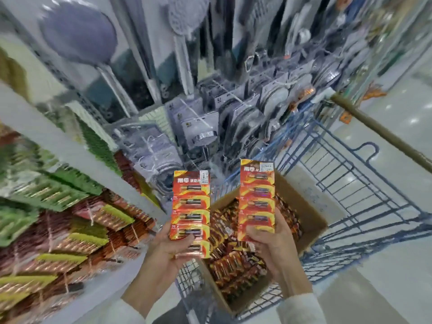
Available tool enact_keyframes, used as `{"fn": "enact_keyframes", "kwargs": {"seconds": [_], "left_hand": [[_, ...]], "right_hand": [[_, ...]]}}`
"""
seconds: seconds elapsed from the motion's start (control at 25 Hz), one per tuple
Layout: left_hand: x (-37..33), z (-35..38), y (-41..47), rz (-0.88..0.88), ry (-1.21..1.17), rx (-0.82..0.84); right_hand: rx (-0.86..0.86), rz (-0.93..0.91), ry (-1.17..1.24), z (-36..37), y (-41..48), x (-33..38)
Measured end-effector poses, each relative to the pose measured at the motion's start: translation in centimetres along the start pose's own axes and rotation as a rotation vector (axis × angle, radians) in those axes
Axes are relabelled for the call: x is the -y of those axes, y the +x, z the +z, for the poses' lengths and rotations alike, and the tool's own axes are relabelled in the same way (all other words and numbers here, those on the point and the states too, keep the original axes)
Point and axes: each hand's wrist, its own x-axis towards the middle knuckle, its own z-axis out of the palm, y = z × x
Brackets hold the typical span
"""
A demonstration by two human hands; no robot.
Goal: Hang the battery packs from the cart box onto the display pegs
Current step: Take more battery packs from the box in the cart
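The left hand point(167, 250) grips the bottom end of a red-and-yellow battery strip point(190, 206), thumb across its front, holding it upright above the near-left corner of the cardboard box point(312, 219). The right hand point(274, 245) grips a second battery strip point(257, 195) the same way, just beside the first and a little higher, over the box's open top. The box sits in a blue wire cart point(374, 226) and is heaped with loose battery packs point(236, 265) (too blurred to count). To the left, hung packs point(70, 242) in green and red crowd the display below a white shelf edge point(70, 148).
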Motion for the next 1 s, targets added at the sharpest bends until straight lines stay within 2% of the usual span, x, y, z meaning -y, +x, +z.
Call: {"fn": "enact_keyframes", "kwargs": {"seconds": [0.12,0.2,0.44,0.68,0.84,0.88,1.0], "left_hand": [[-2.4,-1.8,-3.2,0.123,-0.084,-0.056],[-3.7,-3.7,-5.0,0.2,-0.117,-0.11],[-6.1,-9.8,-10.8,0.298,-0.195,-0.168],[-9.1,-19.2,-16.5,0.378,-0.308,-0.244],[-12.2,-24.7,-19.8,0.422,-0.35,-0.291],[-13.0,-25.8,-20.5,0.442,-0.336,-0.297],[-15.5,-27.5,-22.7,0.528,-0.312,-0.321]], "right_hand": [[0.163,-0.09,-0.2,4.7,-1.1,0.8],[0.243,-0.128,-0.252,8.5,-2.2,0.6],[0.382,-0.048,-0.266,17.5,-5.7,-2.4],[0.405,0.035,-0.1,26.9,-9.7,-7.8],[0.497,0.144,-0.032,32.6,-11.8,-10.9],[0.535,0.134,-0.012,33.7,-12.2,-11.5],[0.483,0.091,-0.009,36.9,-13.7,-12.8]]}}
